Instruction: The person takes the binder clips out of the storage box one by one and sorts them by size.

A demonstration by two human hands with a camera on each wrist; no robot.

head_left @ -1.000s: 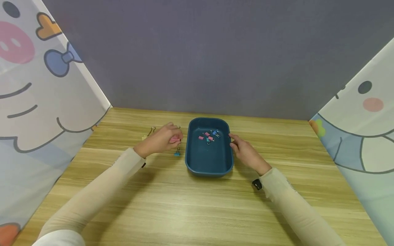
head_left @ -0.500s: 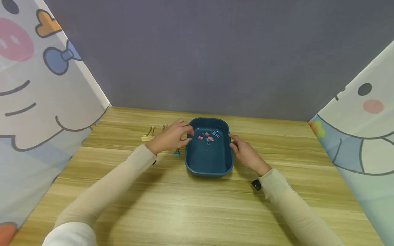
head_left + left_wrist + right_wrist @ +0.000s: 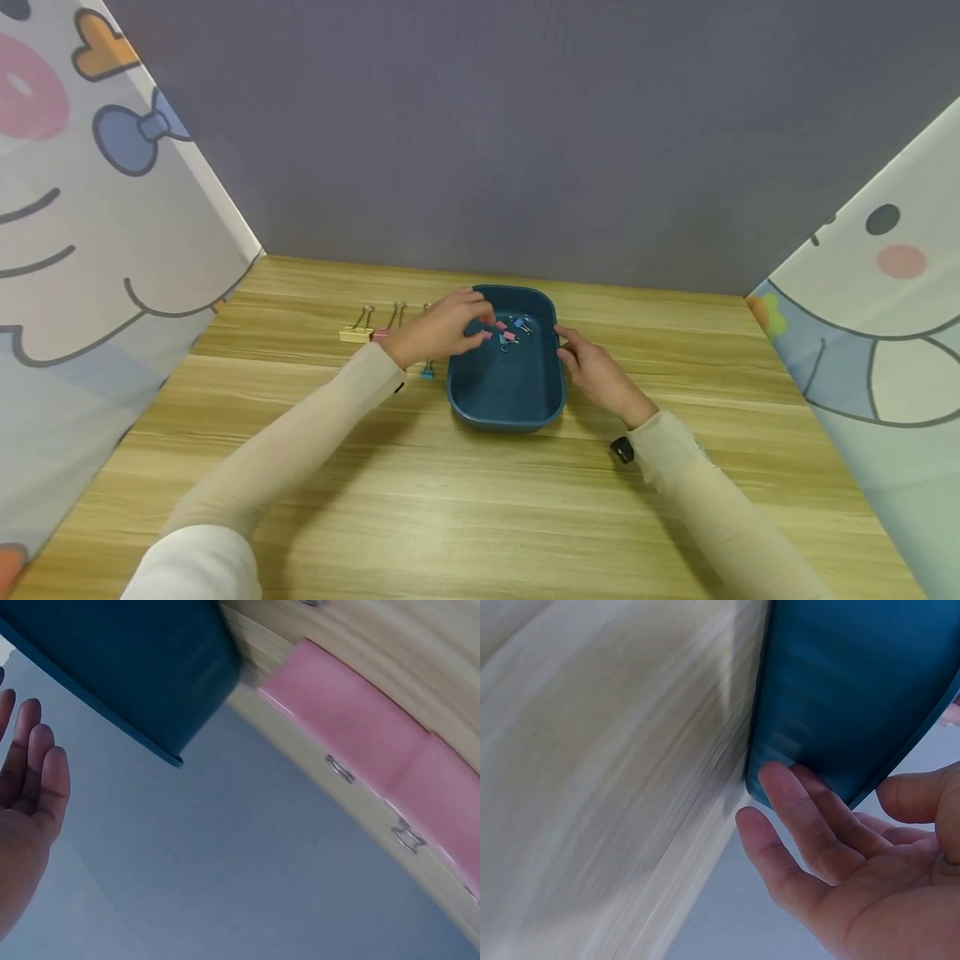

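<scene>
In the head view my left hand (image 3: 442,327) is over the left rim of the blue bin (image 3: 506,421), thumb and fingers apart. A small pink binder clip (image 3: 487,335) lies in the bin by that thumb. Near it lie another pink clip (image 3: 510,336), a blue clip (image 3: 520,323) and a teal clip (image 3: 503,342). My right hand (image 3: 600,379) rests at the bin's right side. In the right wrist view its fingertips (image 3: 780,780) touch the outer wall, with the thumb by the rim.
Left of the bin, a yellow binder clip (image 3: 355,335) and a small teal clip (image 3: 427,374) lie on the wooden table (image 3: 450,517). Large pink binder clips (image 3: 352,712) show in the left wrist view. A grey panel (image 3: 510,142) stands behind the table.
My left hand has moved right, from the pink clips on the table to over the bin. The clips beside it are uncovered. My right hand stays at the bin's side.
</scene>
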